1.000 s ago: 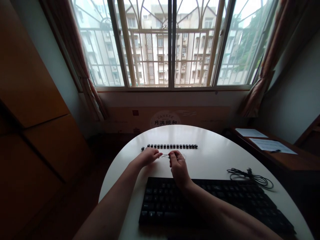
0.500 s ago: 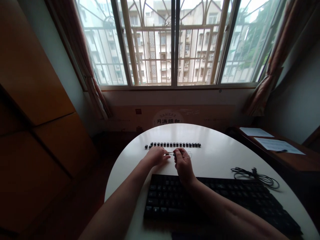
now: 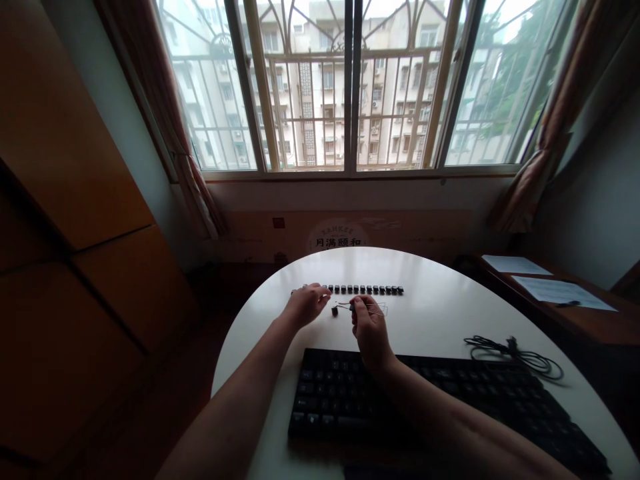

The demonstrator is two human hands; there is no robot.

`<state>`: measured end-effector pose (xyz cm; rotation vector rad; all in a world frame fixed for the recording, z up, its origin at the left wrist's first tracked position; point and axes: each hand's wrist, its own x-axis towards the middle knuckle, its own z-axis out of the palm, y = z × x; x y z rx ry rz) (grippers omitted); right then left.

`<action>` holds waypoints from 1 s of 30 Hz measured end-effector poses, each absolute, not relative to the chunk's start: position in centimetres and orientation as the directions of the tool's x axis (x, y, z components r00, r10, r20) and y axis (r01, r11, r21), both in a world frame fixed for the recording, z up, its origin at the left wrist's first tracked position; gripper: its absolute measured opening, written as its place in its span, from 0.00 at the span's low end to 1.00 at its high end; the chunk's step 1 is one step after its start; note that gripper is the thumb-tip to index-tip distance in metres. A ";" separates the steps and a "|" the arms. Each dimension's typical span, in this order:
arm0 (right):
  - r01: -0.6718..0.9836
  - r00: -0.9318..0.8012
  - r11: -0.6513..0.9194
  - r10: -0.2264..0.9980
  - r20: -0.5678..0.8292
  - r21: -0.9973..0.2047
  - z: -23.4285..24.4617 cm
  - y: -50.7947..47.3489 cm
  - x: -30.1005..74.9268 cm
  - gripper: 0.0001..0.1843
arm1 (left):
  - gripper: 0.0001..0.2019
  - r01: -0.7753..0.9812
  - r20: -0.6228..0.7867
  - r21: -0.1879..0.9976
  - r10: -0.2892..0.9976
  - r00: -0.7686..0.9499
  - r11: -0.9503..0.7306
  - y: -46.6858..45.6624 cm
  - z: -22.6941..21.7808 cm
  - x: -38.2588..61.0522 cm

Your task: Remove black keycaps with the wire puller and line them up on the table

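The left hand (image 3: 306,304) has drawn away, leaving a loose keycap (image 3: 335,311) on the table (image 3: 440,313).

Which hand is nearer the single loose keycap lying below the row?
Right. The loose keycap lies between them, closer to the right hand holding the wire puller; the left hand sits farther left.

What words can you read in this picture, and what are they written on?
"月满颐和" on the round emblem of the cardboard panel under the window.
Small lettering arched above those characters: too blurred to read.
Small red square mark on the same panel: too small to read.
Papers on the side desk: print too small to read.
Keyboard keys and the row of loose keycaps: too dark and small to read.
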<state>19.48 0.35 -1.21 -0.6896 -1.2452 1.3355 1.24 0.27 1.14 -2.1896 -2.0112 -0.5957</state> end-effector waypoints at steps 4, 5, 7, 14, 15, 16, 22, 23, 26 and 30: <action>-0.378 -0.203 0.123 0.956 0.211 -0.918 -0.9 0.2 19.5 0.16 | 0.07 0.964 0.364 0.200 0.927 0.092 -0.175 0.0 1.4 1.2; -0.387 -0.203 0.116 0.957 0.207 -0.915 -0.9 0.2 19.5 0.16 | 0.07 0.964 0.351 0.194 0.930 0.107 -0.184 -0.1 1.3 1.4; -0.401 -0.204 0.107 0.958 0.202 -0.910 -0.9 0.1 19.5 0.16 | 0.09 0.968 0.319 0.167 0.939 0.129 -0.189 0.0 1.1 1.8; -0.405 -0.207 0.103 0.958 0.201 -0.909 -0.9 0.2 19.5 0.15 | 0.07 0.992 0.268 0.071 0.960 0.081 -0.103 0.0 0.8 2.3; -0.405 -0.209 0.103 0.957 0.202 -0.908 -0.9 0.2 19.4 0.15 | 0.07 0.994 0.263 0.061 0.962 0.072 -0.091 0.0 0.9 2.2; -0.404 -0.209 0.105 0.957 0.204 -0.909 -0.9 0.2 19.4 0.15 | 0.07 0.996 0.257 0.052 0.964 0.063 -0.079 0.0 0.9 2.1; -0.380 -0.200 0.154 0.949 0.243 -0.912 -1.1 0.2 19.5 0.16 | 0.09 0.999 0.216 0.037 0.976 -0.010 0.002 0.1 1.1 0.6; -0.378 -0.202 0.160 0.947 0.250 -0.912 -1.1 0.2 19.5 0.16 | 0.09 0.999 0.212 0.037 0.977 -0.014 0.007 0.1 1.1 0.3; -0.372 -0.210 0.178 0.940 0.269 -0.911 -1.1 0.1 19.5 0.17 | 0.09 0.999 0.203 0.035 0.979 -0.027 0.021 0.2 1.1 -0.4; -0.359 -0.210 0.193 0.937 0.281 -0.913 -1.1 0.1 19.5 0.17 | 0.10 0.997 0.209 0.036 0.976 -0.068 0.062 0.5 0.7 -0.9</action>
